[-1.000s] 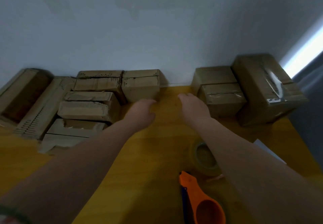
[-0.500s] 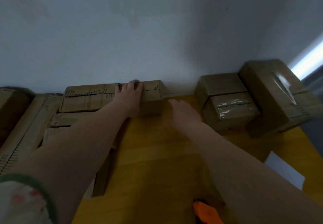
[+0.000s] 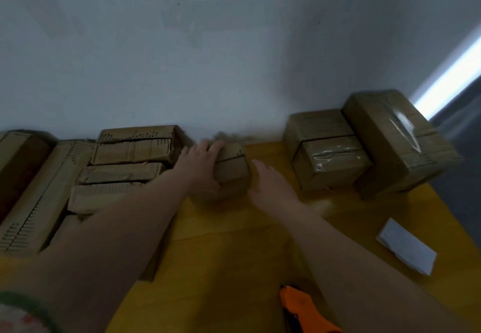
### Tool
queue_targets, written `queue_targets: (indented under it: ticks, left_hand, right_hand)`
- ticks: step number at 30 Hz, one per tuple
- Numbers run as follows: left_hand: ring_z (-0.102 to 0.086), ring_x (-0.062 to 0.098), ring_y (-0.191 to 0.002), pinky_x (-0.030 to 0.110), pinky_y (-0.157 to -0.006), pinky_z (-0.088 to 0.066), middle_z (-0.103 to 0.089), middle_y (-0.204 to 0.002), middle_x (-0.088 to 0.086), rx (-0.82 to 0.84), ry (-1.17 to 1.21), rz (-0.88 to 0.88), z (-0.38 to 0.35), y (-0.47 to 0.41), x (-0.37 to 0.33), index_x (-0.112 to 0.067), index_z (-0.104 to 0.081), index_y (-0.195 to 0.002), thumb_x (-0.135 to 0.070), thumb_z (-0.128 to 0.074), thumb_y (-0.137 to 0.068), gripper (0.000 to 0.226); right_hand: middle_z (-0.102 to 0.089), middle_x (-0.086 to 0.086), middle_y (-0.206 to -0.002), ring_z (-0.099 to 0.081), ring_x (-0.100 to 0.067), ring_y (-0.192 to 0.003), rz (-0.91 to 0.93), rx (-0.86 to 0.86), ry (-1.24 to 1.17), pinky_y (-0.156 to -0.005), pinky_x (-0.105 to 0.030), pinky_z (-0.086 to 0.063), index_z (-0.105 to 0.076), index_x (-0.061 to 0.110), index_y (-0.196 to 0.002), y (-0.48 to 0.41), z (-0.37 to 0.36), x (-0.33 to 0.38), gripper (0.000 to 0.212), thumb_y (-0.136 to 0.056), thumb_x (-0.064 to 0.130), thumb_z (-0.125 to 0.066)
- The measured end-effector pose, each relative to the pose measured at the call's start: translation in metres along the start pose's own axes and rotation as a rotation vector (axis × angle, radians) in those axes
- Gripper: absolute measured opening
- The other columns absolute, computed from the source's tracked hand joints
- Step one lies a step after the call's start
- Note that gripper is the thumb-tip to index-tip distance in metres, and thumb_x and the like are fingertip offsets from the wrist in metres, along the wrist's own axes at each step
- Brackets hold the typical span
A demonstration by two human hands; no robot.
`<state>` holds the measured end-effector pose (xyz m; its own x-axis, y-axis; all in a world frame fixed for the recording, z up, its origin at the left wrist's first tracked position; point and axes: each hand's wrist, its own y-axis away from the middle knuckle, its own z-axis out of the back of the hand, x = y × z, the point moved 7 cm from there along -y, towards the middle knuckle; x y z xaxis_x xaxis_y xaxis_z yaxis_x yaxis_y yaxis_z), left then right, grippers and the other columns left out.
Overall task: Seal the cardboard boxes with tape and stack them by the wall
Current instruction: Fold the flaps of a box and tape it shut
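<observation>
Small box pulled away from the wall

Half a second ago the small box (image 3: 232,170) sat back against the wall (image 3: 234,59), level with the flat boxes (image 3: 122,174) on its left; it now sits nearer the person on the yellow table (image 3: 234,254), blurred with motion. The left hand (image 3: 201,167) has slid from the box's top to its left side and grips it, fingers curled over the far top edge. The right hand (image 3: 270,187) has moved closer, just beside the box's right face, fingers straight and loosely spread, holding nothing; whether it touches the cardboard cannot be told. Two taped boxes (image 3: 333,166) and a larger taped box (image 3: 398,140) stand at the wall to the right, well apart from the hands. A white paper (image 3: 406,252) lies near the table's right edge, and an orange tape dispenser (image 3: 304,312) shows at the bottom edge
</observation>
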<state>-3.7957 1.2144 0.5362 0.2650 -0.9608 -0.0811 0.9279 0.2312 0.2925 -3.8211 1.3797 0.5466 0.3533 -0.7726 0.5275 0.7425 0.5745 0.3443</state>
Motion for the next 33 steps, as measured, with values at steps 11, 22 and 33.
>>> queue_targets:
  ticks: [11, 22, 33]
  left_hand:
    - [-0.019, 0.03, -0.139, 0.064, -0.11, -0.013, -0.017, -0.15, 0.001, 0.086, 0.041, 0.035, -0.059, 0.123, -0.057, -0.038, 0.004, -0.15, -0.058, -0.066, -0.075, 0.105]
    - [0.003, 0.029, -0.146, 0.064, -0.112, -0.007, -0.004, -0.156, 0.0, 0.09, -0.008, -0.161, -0.087, 0.199, -0.064, -0.041, 0.011, -0.148, -0.07, -0.061, -0.074, 0.108]
    - [0.018, 0.027, -0.146, 0.053, -0.118, -0.006, 0.019, -0.159, -0.005, 0.129, -0.051, -0.451, -0.095, 0.252, -0.045, -0.046, 0.011, -0.147, -0.059, -0.055, -0.086, 0.09]
  right_hand:
    - [-0.048, 0.001, -0.138, -0.053, -0.017, -0.105, 0.036, 0.052, -0.07, -0.082, -0.032, -0.047, -0.028, 0.03, -0.15, 0.11, -0.03, -0.036, 0.06, -0.097, 0.027, -0.055]
    - [-0.051, 0.0, -0.116, -0.054, -0.021, -0.103, -0.278, -0.121, 0.147, -0.074, -0.032, -0.046, -0.045, 0.023, -0.121, 0.211, -0.066, -0.062, 0.04, -0.092, 0.046, -0.059]
    - [-0.053, -0.011, -0.116, -0.058, -0.027, -0.099, -0.57, -0.149, 0.328, -0.068, -0.033, -0.04, -0.025, 0.018, -0.137, 0.25, -0.114, -0.072, 0.046, -0.098, 0.013, -0.048]
